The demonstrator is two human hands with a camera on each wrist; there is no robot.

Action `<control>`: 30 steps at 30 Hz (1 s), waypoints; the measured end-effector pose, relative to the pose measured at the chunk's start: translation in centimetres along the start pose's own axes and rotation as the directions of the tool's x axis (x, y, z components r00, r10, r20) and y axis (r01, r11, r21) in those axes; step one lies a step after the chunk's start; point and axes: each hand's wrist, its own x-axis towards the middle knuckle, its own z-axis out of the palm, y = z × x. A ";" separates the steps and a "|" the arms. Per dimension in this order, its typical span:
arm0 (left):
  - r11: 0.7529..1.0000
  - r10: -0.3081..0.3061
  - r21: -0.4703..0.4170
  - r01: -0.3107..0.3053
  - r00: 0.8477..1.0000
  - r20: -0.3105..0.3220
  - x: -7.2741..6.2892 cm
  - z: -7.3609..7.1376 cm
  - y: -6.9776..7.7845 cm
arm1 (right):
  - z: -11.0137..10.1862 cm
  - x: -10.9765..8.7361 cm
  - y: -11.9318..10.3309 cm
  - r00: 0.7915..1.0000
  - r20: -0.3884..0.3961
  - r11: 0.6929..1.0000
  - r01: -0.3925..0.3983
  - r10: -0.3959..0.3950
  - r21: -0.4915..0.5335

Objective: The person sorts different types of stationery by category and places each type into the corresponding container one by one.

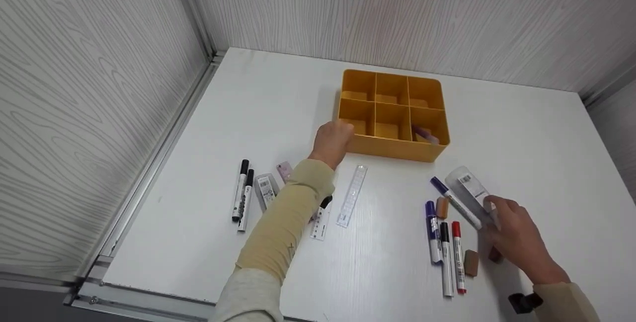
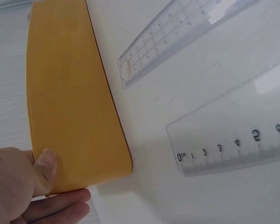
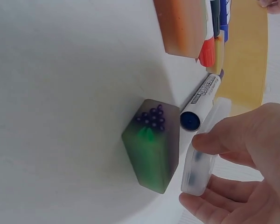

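Left fingers [image 2: 60,204] pinch yellow box [image 2: 74,93]; right fingers [image 3: 234,187] pinch clear case [image 3: 198,172]. Looks like picking-up step; next needs gentle lift.

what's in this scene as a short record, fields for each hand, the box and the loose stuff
left hand: grips orange box at its near left corner
right hand: holds clear case
box contents: purplish item in near right compartment, kind unclear
beside right hand: grape-patterned block, red-capped marker
between hands: clear ruler
far left: two black-capped markers
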 end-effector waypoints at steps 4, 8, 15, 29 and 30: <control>1.000 -0.002 0.004 0.002 1.000 0.003 0.1 0.0 0.1 | -0.1 0.1 -0.1 0.999 0.018 0.999 -0.030 0.029 0.024; 1.000 -0.010 0.010 0.010 1.000 0.010 0.1 0.1 0.2 | -0.1 0.1 -0.1 0.999 0.020 0.999 -0.039 0.038 0.036; 0.999 -0.009 0.037 0.009 1.000 0.003 0.1 0.3 0.2 | -0.5 0.4 0.2 0.998 0.034 0.997 -0.052 0.050 0.063; 1.000 0.001 0.015 -0.001 1.000 -0.016 0.0 0.2 0.2 | -0.7 0.6 0.5 0.985 0.119 0.992 -0.125 0.121 0.030; 1.000 0.001 0.018 -0.001 1.000 -0.014 0.0 0.2 0.2 | -0.8 0.6 0.5 0.985 0.120 0.992 -0.126 0.121 0.029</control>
